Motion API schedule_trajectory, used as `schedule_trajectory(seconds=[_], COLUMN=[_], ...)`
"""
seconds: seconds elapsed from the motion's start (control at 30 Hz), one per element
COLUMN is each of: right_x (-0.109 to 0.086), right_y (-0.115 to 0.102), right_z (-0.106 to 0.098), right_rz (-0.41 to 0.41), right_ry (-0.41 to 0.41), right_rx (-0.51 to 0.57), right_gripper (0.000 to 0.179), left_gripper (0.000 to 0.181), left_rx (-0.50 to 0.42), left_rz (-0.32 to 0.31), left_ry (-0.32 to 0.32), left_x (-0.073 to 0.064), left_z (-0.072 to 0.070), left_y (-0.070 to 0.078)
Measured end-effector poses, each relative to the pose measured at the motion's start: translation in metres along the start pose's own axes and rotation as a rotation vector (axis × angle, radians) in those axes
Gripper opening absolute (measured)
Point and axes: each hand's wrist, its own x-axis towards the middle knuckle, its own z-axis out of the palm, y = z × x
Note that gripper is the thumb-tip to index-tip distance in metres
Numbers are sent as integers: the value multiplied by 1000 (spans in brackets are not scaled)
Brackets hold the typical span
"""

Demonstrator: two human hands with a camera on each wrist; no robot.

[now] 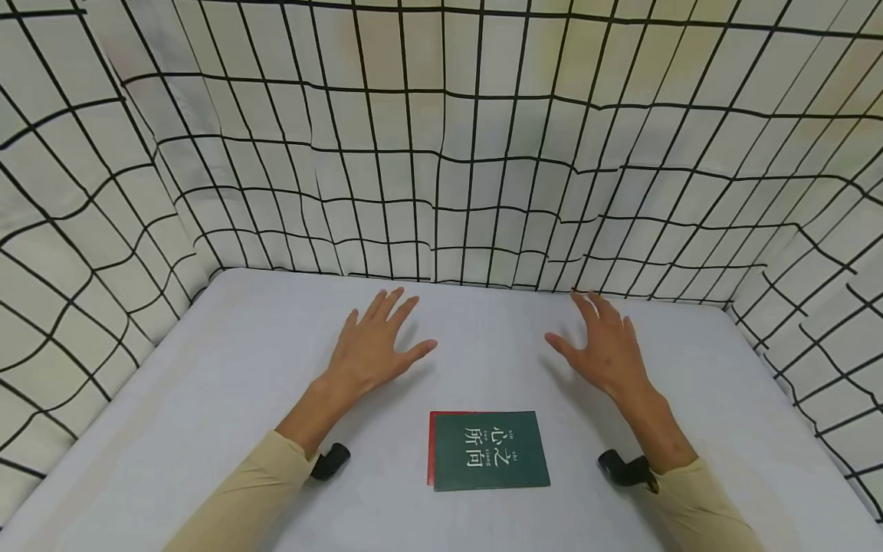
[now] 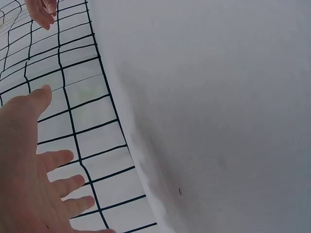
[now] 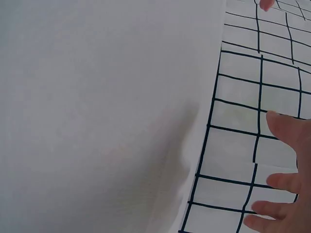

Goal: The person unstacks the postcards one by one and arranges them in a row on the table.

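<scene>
My left hand (image 1: 369, 349) hovers above the white table left of centre, fingers spread and thumb out, holding nothing. On the other side, my right hand (image 1: 607, 349) is held in the same way with its fingers apart. Nearer the front, between the two forearms, lies a dark green booklet (image 1: 490, 452) with white Chinese characters turned sideways. A red booklet (image 1: 431, 452) shows from under its left and top edges, mostly hidden. In the left wrist view the left hand (image 2: 29, 165) has its fingers extended; the right wrist view shows the right hand (image 3: 291, 170) likewise.
The white tabletop (image 1: 228, 368) is bounded at the back and both sides by white walls with black grid netting (image 1: 455, 176). Small black devices (image 1: 331, 461) sit at both wrists, beside the beige sleeves (image 1: 255, 491).
</scene>
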Motion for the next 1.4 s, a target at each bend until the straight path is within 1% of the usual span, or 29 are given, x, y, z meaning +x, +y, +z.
schedule_trajectory(seconds=[0.17,0.37,0.5,0.6,0.77,0.9,1.13,1.27,1.4], right_x=[-5,-8,-11,-13,-17,-21,-28,-32,-35], right_y=[-1,-5,-8,-12,-18,-22,-28,-30,-33], right_z=[-2,-4,-5,-6,-5,-4,-2,1,2], right_rz=[4,-13,-20,-28,-64,-95,-124,-125,-128], right_ry=[-28,-59,-78,-96,-109,-114,-140,-150,-163], right_rx=[60,98,118,140,169,189,196,196,191], right_gripper=[71,63,60,58,53,50,47,47,46], left_gripper=[81,75,71,67,62,58,50,50,48], left_rx=[-20,-80,-149,-207,-261,-279,-266,-260,-277], left_rz=[40,73,93,103,103,111,162,165,168], left_ry=[22,14,-17,-55,-115,-135,-151,-160,-179], left_x=[-1,-3,-5,-6,-10,-13,-17,-18,-20], left_z=[2,2,2,3,5,5,5,5,6], left_y=[1,5,7,9,12,16,19,18,19])
